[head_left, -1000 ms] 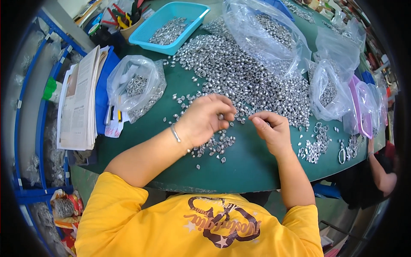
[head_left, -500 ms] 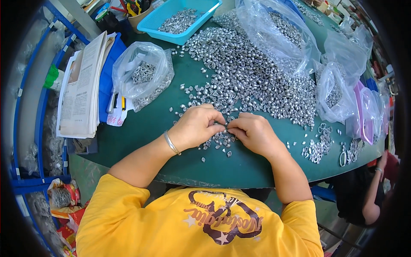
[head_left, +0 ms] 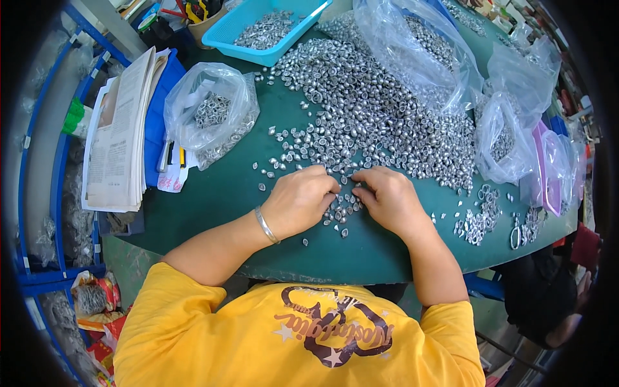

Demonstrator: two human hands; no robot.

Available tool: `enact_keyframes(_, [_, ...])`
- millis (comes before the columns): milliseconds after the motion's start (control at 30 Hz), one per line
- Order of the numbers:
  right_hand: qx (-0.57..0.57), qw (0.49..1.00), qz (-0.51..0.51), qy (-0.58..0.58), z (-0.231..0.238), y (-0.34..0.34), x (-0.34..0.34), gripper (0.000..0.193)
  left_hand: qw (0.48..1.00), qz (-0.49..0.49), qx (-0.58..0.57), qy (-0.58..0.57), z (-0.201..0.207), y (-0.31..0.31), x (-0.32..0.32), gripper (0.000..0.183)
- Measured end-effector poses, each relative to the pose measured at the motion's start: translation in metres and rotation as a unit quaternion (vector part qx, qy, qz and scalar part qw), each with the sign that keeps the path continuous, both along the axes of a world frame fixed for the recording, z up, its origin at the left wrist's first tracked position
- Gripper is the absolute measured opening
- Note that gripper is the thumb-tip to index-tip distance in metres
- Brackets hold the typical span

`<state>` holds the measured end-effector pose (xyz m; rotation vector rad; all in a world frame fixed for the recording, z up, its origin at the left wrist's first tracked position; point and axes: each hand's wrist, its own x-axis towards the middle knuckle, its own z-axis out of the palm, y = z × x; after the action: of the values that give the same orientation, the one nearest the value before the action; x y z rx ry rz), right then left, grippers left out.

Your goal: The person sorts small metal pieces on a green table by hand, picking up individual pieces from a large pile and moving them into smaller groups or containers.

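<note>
Between my hands a small cluster of silver metal pieces (head_left: 343,208), shaped like little hollow drops, rests on the green table. My left hand (head_left: 302,198) is at the cluster's left side, with thumb and fingers pressed together; their tips hide whatever they hold. Opposite it, my right hand (head_left: 390,198) is curled in a pinch at the cluster's right edge, and I cannot make out what is in it. A silver bangle (head_left: 265,226) circles my left wrist. Just beyond both hands spreads a large pile of the same metal pieces (head_left: 380,109).
A blue basket (head_left: 258,54) of metal parts stands far left, near a plastic bag (head_left: 180,122) of rings and stacked newspapers (head_left: 116,142). More plastic bags (head_left: 506,138) stand at right, behind linked metal parts (head_left: 478,219). Another person (head_left: 538,290) is at far right.
My hands have drawn apart, opening a wider gap over the small cluster. The other person's arm at the right has moved lower.
</note>
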<state>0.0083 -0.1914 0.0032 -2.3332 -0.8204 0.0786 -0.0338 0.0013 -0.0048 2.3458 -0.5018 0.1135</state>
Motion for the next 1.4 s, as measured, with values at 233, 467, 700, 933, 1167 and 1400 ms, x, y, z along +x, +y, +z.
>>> enact_keyframes(233, [-0.008,1.000,-0.009,-0.009,-0.001,-0.008,0.004,0.012,0.966,0.001,-0.211,0.146,0.014,0.005,0.004,0.012])
enact_keyframes(467, [0.150,0.974,0.034,0.169,0.011,-0.013,0.013,0.010,0.891,0.016,-0.358,0.279,0.017,0.010,0.006,0.011])
enact_keyframes(700, [0.292,0.906,0.084,0.296,0.010,-0.016,0.010,0.011,0.804,0.013,-0.460,0.377,0.012,0.012,0.007,0.012])
enact_keyframes(933, [0.178,0.983,0.029,0.037,0.004,0.000,0.001,0.014,0.680,0.030,-0.554,0.480,0.011,0.006,0.007,0.018])
enact_keyframes(1167, [0.161,0.987,-0.020,-0.013,-0.005,0.007,0.000,0.011,0.706,0.041,-0.562,0.429,0.003,0.002,0.005,0.010])
enact_keyframes(1400, [0.044,0.998,-0.034,-0.011,-0.012,0.013,-0.003,0.008,0.837,0.021,-0.456,0.302,0.005,0.001,0.002,0.010])
